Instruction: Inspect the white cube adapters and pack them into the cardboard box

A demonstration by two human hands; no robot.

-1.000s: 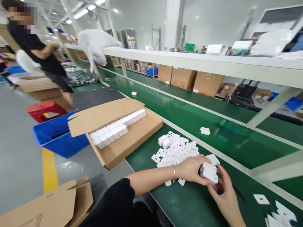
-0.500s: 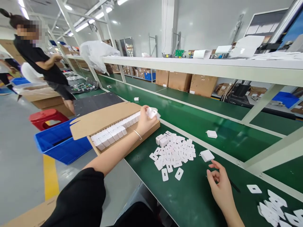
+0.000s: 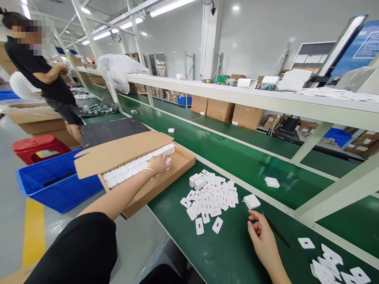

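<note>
My left hand reaches into an open cardboard box, its fingers closed round a white piece beside rows of white blocks. My right hand hovers low over the green table, fingers curled apart with nothing between them. Just beyond its fingertips lies a white charger with prongs. A black pen-like tool rests beside that hand. Between the box and my right hand lies a heap of flat white plates with slots, two small white blocks at its edge.
More white plates lie at the lower right. Another charger is on the green belt. A white shelf runs above. At left are a blue bin, a red stool and a standing person.
My left hand has moved left and down into the box with the white piece. My right hand stays near the charger. The view has shifted slightly.
</note>
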